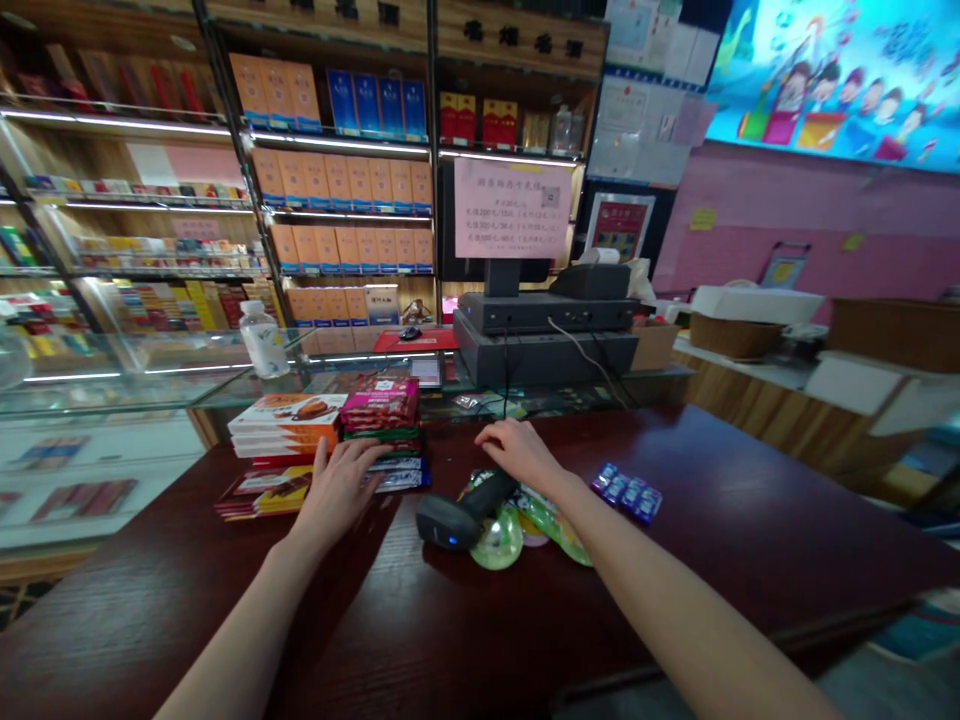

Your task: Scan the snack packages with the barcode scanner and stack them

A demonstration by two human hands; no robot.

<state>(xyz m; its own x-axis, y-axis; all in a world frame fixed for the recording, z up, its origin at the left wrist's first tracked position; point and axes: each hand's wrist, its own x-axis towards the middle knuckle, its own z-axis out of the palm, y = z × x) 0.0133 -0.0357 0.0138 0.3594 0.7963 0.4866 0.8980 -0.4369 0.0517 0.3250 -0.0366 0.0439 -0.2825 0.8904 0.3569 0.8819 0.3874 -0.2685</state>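
Observation:
My left hand [341, 490] is open, its fingers spread against the right side of the stacked packets. In that stack are orange-and-white boxes [289, 418], pink-red packets [381, 403], blue packets [405, 474] and yellow-and-red packets [281, 490]. A black barcode scanner [450, 522] with a small blue light lies on its side, partly over green candy packets [499, 540]. Over the end of its handle rests my right hand [525, 455], palm down, fingers loosely stretched and not wrapped round it. My right thumb is hidden.
A purple-blue strip of small packs [628, 492] lies right of my right forearm on the dark wooden counter [712, 540]. Behind stand a black cash register [544, 345] with a paper-covered screen, a clear bottle [262, 340] and a mouse [409, 333]. Cables run toward the scanner.

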